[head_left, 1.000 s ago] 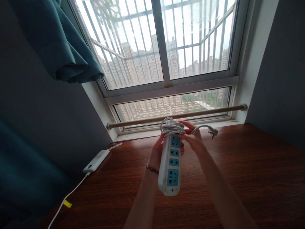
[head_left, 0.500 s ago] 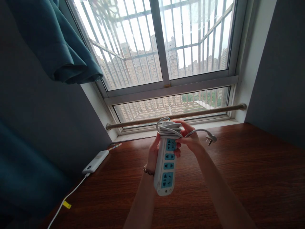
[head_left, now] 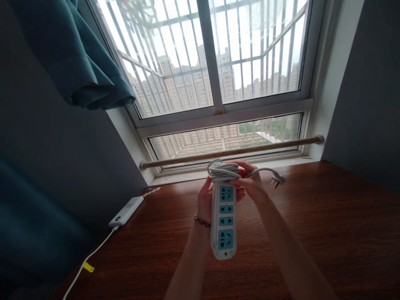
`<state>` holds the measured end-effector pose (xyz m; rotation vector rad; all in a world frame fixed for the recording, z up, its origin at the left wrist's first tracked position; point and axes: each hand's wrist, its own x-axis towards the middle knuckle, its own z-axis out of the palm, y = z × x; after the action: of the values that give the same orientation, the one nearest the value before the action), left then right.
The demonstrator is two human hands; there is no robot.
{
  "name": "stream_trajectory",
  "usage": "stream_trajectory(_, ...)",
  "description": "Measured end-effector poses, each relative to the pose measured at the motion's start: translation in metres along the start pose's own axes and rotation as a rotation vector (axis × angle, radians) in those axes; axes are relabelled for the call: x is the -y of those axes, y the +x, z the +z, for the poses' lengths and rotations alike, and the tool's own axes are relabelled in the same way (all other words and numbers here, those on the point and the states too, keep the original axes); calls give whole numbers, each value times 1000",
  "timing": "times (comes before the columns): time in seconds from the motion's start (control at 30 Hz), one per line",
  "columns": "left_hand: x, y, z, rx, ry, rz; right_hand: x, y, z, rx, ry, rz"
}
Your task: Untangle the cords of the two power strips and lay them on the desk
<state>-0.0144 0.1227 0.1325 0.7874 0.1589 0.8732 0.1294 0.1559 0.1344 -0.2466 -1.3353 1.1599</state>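
Note:
A white power strip point(head_left: 222, 225) with blue socket panels is held up above the brown wooden surface, its far end wrapped in turns of its white cord point(head_left: 226, 171). My left hand point(head_left: 205, 202) grips the strip from the left and underneath, with fingertips showing past its right edge. At the far end, my right hand point(head_left: 252, 181) pinches the wound cord, thumb on top. From that hand a short length of cord runs right to a plug point(head_left: 277, 179), which hangs free with its pins pointing down.
On the left of the wooden surface point(head_left: 312, 225) lies a white power bank-like box point(head_left: 126, 211) with a white cable point(head_left: 93, 254) and a yellow tag point(head_left: 88, 267). A horizontal rail point(head_left: 231, 153) crosses before the window. A blue curtain point(head_left: 90, 75) hangs at upper left.
The power strip has swung a little to the right and now points more straight toward me. My left hand has moved slightly right with it; both hands keep their hold.

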Motion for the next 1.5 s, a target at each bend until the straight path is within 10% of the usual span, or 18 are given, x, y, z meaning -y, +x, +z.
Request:
stream_trajectory(0.73,-8,-3,7,56,-80,-251,6,-2,-8,7,-31,7)
stream_trajectory(1.5,-5,-6,18,-54,7,-75,6,-4,-5,34,16,40)
